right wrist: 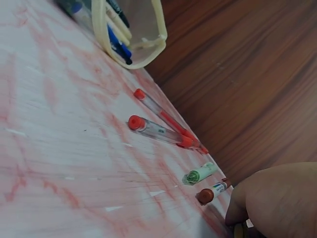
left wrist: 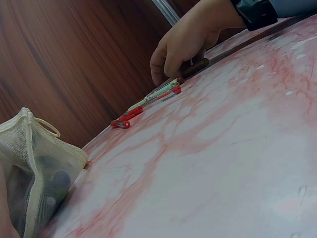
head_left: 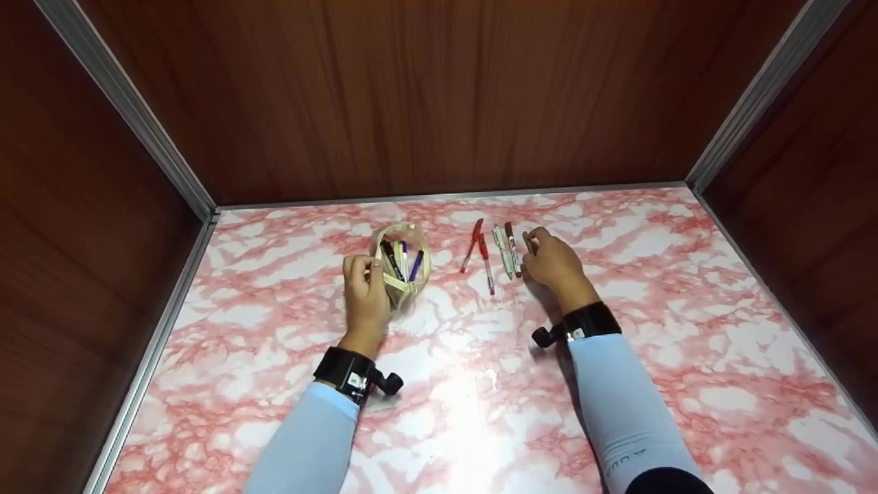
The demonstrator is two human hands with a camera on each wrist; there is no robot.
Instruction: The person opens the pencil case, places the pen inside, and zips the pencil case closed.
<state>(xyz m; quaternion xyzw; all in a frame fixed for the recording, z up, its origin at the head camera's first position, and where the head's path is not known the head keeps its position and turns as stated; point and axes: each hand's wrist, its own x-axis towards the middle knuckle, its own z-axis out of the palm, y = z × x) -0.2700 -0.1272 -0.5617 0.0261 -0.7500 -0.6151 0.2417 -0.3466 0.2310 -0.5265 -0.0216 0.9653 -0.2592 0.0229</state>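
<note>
At the left, a cream mesh pencil pouch [head_left: 405, 287] stands with its mouth open, several pens and markers inside. My left hand [head_left: 365, 291] pinches its near-left rim. To the right, my right hand [head_left: 552, 264] grips a dark brown marker [left wrist: 198, 66], mostly hidden by the fingers. Just left of that hand lies a brown-capped marker [right wrist: 214, 192], and beside it a pale green pen [head_left: 503, 252]. Two red-capped clear pens, one tilted [head_left: 472, 245] and one nearer [head_left: 486, 264], lie between these and the pouch.
The table [head_left: 466, 384] has a red-and-white marbled top. Dark wood panels [head_left: 439, 103] wall it at the back and both sides, with metal strips [head_left: 137, 110] at the corners.
</note>
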